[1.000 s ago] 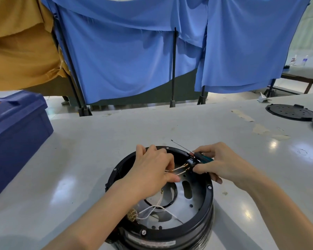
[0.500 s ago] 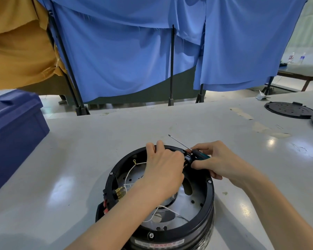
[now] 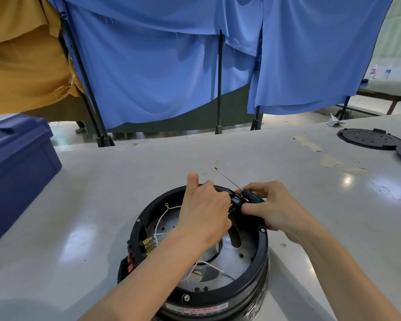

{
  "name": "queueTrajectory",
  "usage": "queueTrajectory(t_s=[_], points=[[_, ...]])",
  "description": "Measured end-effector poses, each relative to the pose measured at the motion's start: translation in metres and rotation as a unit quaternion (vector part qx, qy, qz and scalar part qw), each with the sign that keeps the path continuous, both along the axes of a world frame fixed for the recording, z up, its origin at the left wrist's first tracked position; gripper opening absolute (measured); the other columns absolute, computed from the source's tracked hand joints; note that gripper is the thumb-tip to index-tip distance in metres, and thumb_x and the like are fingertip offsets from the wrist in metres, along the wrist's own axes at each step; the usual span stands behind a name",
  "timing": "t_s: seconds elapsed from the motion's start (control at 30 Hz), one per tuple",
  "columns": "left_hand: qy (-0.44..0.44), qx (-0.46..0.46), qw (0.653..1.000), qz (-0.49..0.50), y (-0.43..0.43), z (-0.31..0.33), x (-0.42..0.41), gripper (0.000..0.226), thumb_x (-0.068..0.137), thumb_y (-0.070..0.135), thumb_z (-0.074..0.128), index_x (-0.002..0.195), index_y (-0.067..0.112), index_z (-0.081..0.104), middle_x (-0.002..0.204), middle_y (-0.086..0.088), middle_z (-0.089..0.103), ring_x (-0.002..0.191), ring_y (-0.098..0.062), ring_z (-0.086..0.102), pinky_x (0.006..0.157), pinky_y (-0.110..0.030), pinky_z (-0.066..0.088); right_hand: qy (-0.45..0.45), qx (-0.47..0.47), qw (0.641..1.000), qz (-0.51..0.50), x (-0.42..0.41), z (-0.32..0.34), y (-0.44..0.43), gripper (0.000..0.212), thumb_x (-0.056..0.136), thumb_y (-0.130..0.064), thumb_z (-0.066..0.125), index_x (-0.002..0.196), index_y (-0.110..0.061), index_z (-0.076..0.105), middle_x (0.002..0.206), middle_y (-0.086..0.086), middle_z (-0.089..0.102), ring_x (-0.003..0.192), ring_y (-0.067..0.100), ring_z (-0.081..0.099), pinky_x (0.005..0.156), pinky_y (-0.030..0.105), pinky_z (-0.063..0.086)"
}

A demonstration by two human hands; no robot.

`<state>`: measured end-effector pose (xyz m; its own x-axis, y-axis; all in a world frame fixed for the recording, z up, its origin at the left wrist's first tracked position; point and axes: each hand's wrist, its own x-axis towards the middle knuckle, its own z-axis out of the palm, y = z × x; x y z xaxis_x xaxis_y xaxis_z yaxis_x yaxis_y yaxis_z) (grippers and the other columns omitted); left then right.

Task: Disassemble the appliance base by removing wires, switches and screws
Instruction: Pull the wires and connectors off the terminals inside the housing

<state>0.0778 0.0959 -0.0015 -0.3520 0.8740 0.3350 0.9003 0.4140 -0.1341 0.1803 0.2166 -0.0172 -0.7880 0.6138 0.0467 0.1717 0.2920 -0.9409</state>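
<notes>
One appliance base point(image 3: 263, 251) sits on the grey table point(image 3: 97, 205) close in front of the person, open side up: a black ring round a metal floor. Two hands work at its far rim, almost touching. The left hand point(image 3: 204, 212) reaches across the opening with its thumb raised and its fingers curled down at the rim. Its own back hides the fingertips, so I cannot tell what they pinch. The right hand point(image 3: 276, 207) grips one screwdriver point(image 3: 228, 179) by its teal handle, the thin shaft slanting up and away to the left with the tip in the air. The right thumb lies against one small black switch point(image 3: 237, 200), set at the rim between the hands.

Three screws point(image 3: 186, 297) show on the ring (front, left and right). Two stretches of white wire point(image 3: 166, 218) show inside, one ending in a ring lug near the far left wall. One cluster of brass terminals point(image 3: 148, 245) sits at the left wall. Off the base there is one blue box point(image 3: 16, 163) at the left edge, two black round covers point(image 3: 368, 139) at the far right, and three tape patches point(image 3: 307, 143).

A second ago the left hand was lower inside the ring, pinching thin wires that stretched to the right hand. Now it is up at the rim and those wires are covered. The screwdriver has kept its place in the right hand.
</notes>
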Motion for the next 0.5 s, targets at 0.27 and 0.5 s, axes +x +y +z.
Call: queueTrajectory(t_s=[0.27,0.5], points=[[-0.081,0.033,0.995,0.039,-0.004,-0.001,0.004,0.008,0.067,0.020,0.048,0.064,0.022,0.054,0.064,0.006,0.054,0.071,-0.016,0.047,0.073,-0.037,0.011,0.000,-0.002,1.000,0.003,-0.001,-0.001,0.000,0.018,0.074,0.000,0.063,0.078,-0.015,0.072,0.068,0.010,0.055,0.052,0.020,0.030,0.040,0.017,0.019],[-0.169,0.046,0.983,0.059,-0.006,-0.001,0.000,0.012,0.085,0.030,0.053,0.084,0.028,0.065,0.079,0.010,0.062,0.095,-0.013,0.044,0.073,-0.037,0.013,-0.004,-0.006,1.000,0.010,0.000,0.000,0.000,0.017,0.075,0.000,0.063,0.079,-0.014,0.072,0.067,0.009,0.056,0.044,0.015,0.027,0.039,0.017,0.018]])
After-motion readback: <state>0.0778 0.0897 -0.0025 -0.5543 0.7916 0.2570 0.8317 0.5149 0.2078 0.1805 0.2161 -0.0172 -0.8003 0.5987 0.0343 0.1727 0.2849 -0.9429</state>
